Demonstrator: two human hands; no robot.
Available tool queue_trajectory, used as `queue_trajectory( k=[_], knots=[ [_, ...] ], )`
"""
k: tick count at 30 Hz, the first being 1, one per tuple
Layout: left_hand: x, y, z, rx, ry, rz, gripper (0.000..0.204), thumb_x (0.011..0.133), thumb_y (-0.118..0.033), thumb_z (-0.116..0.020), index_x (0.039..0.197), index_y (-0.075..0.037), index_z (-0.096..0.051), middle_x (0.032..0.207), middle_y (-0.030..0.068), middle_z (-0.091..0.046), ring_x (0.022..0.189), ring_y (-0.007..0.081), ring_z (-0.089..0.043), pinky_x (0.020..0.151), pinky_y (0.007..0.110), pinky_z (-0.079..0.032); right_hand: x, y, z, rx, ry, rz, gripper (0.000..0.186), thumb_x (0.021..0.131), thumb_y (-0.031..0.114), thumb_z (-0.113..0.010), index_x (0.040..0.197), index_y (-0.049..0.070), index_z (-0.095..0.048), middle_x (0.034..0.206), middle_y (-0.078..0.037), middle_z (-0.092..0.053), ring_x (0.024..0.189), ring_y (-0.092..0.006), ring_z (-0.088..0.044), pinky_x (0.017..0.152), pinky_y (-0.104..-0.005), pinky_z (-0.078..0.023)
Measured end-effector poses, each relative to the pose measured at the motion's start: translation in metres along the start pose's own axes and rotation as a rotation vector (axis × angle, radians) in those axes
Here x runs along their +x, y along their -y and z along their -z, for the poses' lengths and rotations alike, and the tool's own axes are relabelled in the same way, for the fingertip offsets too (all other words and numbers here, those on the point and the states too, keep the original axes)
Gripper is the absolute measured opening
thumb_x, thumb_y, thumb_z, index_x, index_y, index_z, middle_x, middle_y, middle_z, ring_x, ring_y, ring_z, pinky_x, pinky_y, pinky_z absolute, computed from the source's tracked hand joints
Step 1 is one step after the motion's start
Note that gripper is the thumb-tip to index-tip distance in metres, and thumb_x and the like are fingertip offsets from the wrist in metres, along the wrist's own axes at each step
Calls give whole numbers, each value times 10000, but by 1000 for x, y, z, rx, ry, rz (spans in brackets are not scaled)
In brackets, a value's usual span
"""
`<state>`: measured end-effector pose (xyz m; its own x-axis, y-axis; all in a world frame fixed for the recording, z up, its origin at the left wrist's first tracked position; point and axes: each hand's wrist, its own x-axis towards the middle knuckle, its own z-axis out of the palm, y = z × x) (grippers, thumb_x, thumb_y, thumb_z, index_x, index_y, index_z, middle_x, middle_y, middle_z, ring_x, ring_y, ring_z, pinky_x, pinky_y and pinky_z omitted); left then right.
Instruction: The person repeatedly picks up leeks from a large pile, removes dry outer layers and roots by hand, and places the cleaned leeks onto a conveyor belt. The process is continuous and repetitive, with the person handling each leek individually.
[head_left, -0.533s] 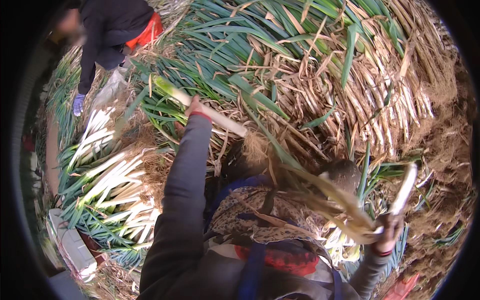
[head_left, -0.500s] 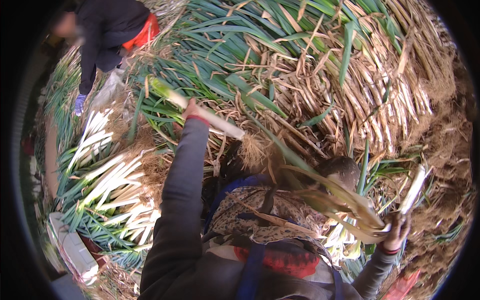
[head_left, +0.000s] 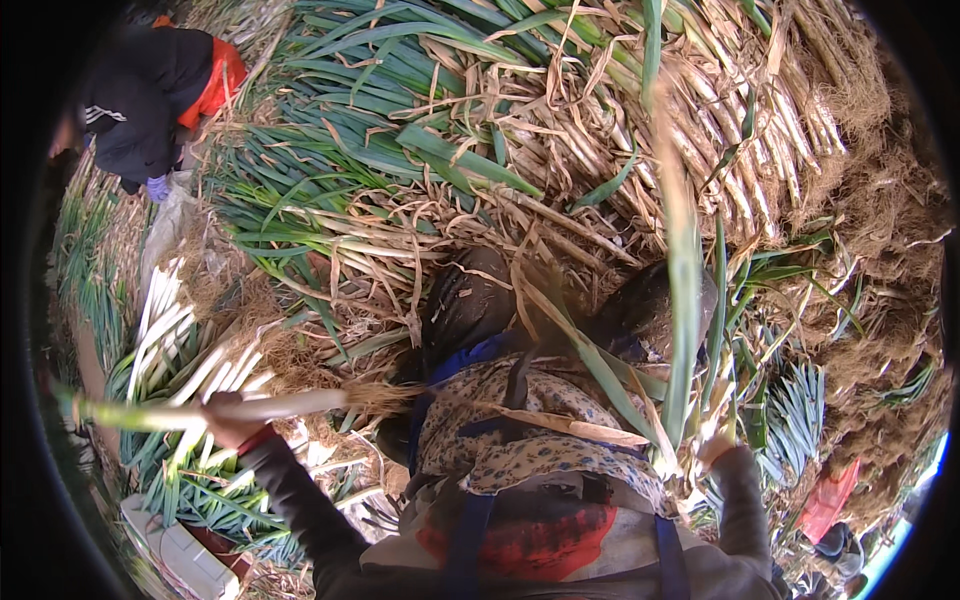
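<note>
My left hand [head_left: 232,420] is closed round a leek [head_left: 285,405] at the left. It lies almost level, with green leaf end [head_left: 90,408] pointing left and shaggy roots [head_left: 375,395] pointing towards my lap. Beneath it is a heap of cleaned white leeks [head_left: 215,375]. My right hand [head_left: 716,450] is low on the right, beside my apron, and smeared by motion; its fingers do not show clearly. Just left of it stand long loose leaves [head_left: 684,330], blurred too. Whether that hand grips them cannot be made out.
A large pile of uncleaned leeks [head_left: 700,130] with dry leaves spreads ahead of my knees. Root-covered soil [head_left: 890,300] lies right, with a red bag [head_left: 832,497] nearby. A white box [head_left: 175,555] stands lower left. Another person [head_left: 140,95] in dark clothes bends at upper left.
My left hand has swung the leek leftward and nearer, over the cleaned heap. My right hand has come inward, and the white piece seen in it before no longer shows clearly.
</note>
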<state>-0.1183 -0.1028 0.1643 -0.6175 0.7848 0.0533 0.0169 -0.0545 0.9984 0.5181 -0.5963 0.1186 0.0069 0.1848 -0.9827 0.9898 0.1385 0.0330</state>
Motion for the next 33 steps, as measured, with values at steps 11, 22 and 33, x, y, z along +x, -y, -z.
queue_trajectory(
  k=[11,22,33],
  knots=[
    [93,130,159,593,-431,482,383,843,-405,-616,956,-39,-603,635,76,-571,422,150,-481,328,271,-351,117,-39,474,653,-1061,-158,299,821,149,-607,1106,94,-535,1085,-167,-589,911,-307,-615,745,-382,-512],
    [-17,149,-7,441,175,563,156,853,-193,-598,974,-95,-598,588,20,-511,376,85,-391,303,228,-265,260,-28,435,697,-804,-347,764,701,279,-710,1358,140,-344,1255,-95,-437,1127,-290,-478,900,-434,-427],
    [-213,79,-365,-230,1400,828,742,879,-593,-435,1407,-109,-240,1210,138,-520,1037,211,-553,761,338,-486,-45,-94,466,159,-1564,-44,324,693,63,-644,1001,56,-543,739,-137,-608,565,-255,-613,511,-357,-529]
  ],
)
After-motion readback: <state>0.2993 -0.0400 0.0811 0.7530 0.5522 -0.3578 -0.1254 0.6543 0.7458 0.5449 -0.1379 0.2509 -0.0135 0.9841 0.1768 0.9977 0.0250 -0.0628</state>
